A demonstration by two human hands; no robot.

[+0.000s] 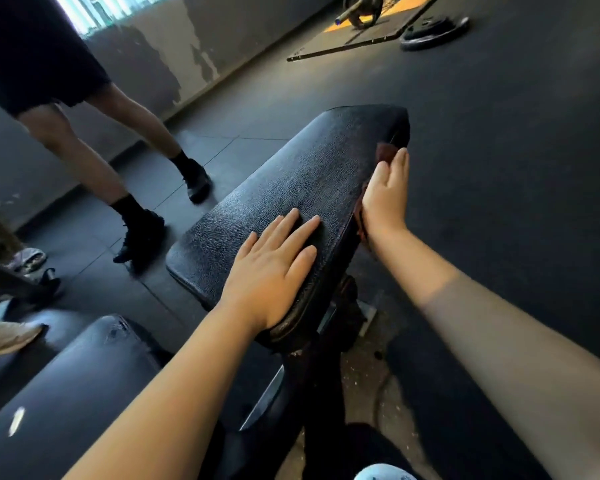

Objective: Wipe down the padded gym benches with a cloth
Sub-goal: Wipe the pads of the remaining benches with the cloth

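Observation:
A black padded bench pad (302,174) with cracked textured vinyl stretches away from me in the middle of the view. My left hand (274,268) rests flat on its near end, fingers straight and spread. My right hand (387,199) presses a dark reddish-brown cloth (385,152) against the pad's right side edge with straight fingers. Most of the cloth is hidden behind that hand; only a tuft shows past the fingertips and a strip below the palm.
A second black padded bench (70,386) lies at the lower left. A person's bare legs in black socks and shoes (142,233) stand left of the pad. Other feet (11,334) show at the far left. A weight plate (433,31) and lifting platform (357,36) lie on the floor beyond.

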